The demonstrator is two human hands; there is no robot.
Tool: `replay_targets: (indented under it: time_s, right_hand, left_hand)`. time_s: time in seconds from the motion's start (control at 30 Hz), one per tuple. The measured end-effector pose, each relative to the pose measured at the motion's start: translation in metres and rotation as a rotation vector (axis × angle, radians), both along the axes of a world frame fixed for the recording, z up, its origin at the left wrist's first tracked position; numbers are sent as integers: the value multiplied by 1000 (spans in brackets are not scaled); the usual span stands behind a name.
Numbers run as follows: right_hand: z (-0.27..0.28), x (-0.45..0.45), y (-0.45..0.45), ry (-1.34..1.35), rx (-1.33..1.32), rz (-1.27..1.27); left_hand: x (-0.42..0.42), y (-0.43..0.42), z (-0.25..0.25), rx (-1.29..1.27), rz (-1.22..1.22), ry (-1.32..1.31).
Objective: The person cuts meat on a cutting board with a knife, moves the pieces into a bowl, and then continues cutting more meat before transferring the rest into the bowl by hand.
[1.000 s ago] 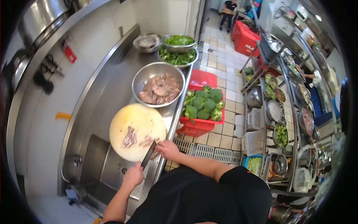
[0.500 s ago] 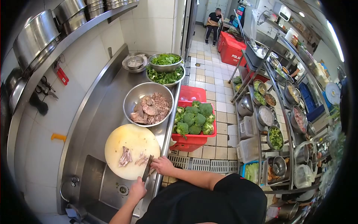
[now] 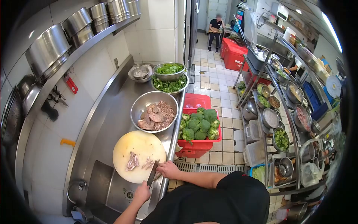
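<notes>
- My left hand [image 3: 142,192], low and left of centre, is closed round the handle of the knife [image 3: 152,174].
- My right hand [image 3: 168,170] has its fingers bent beside the blade, near the board's edge; I can't tell whether they pinch meat.
- The knife slants over the lower right rim of the board [image 3: 128,147].
- Cut meat [image 3: 132,161] lies on the board, left of the blade.
- Just above it sits a bowl [image 3: 138,104] of meat, on the bench [image 3: 108,125].
</notes>
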State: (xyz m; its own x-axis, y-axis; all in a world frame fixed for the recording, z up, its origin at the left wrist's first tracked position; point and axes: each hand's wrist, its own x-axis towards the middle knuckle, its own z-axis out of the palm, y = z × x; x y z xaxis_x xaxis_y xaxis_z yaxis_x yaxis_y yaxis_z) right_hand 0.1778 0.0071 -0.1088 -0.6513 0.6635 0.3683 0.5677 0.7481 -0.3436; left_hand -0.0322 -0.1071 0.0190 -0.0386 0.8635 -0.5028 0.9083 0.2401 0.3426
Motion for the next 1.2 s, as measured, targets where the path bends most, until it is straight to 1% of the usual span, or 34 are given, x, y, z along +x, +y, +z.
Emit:
replay_targets:
  time_s: [0.07,0.2,0.3,0.33,0.43,0.47,0.57,0.6,0.63,0.67,0.7,0.73,0.77,0.8,0.83,0.9,0.97,1.0,1.03,1.07,1.17,1.2]
  right_hand:
    - [0,0,1,3,-3,-19]
    - [6,3,0,39,-8,-15]
    - [6,1,-1,86,6,12]
    - [7,0,-4,77,-17,9]
    - [1,-7,-7,101,-36,-19]
    - [0,-9,-7,129,-82,-26]
    - [3,-7,-6,155,-122,-52]
    - [-12,-9,-1,212,-109,-51]
    - [-14,-11,0,263,-92,-89]
    - [-8,-6,-1,274,-65,-36]
    - [3,-7,2,163,-219,-53]
    - [-3,-9,2,265,-167,-75]
    - [7,-6,4,184,-262,-72]
    - [9,-5,5,193,-251,-48]
    - [12,-6,14,210,-217,-31]
    - [23,-5,26,83,-131,84]
    - [26,-10,46,-27,-146,269]
    - [34,-14,53,-54,-154,366]
    - [40,-19,62,-79,-158,461]
    - [41,-26,71,-167,-160,556]
    - [18,-45,83,-283,-179,617]
    - [19,-46,81,-248,-173,596]
  left_hand:
    - [6,10,-11,36,39,-24]
    - [-3,27,-37,94,4,-36]
    - [-24,20,-15,49,-70,39]
    - [-33,17,-22,63,-71,32]
    - [-30,28,-21,102,-68,51]
    - [-25,34,-23,110,-53,55]
    - [-31,55,-61,150,-84,-9]
    - [-30,57,-63,192,-74,-37]
    - [-33,56,-62,220,-46,-60]
    - [-41,57,-61,331,-83,-114]
    - [-53,57,-75,522,-92,-142]
    - [-58,60,-59,512,-58,-200]
    - [-53,58,-23,462,44,-144]
    - [-57,58,-7,497,87,-168]
    - [-60,58,5,498,128,-127]
    - [-65,53,9,527,245,-164]
    - [-63,51,16,551,347,-210]
    - [-60,49,20,509,397,-227]
    - [-57,48,20,512,437,-228]
    - [-52,46,16,514,475,-230]
    - [-48,36,-1,516,554,-231]
    - [-46,30,-4,514,568,-215]
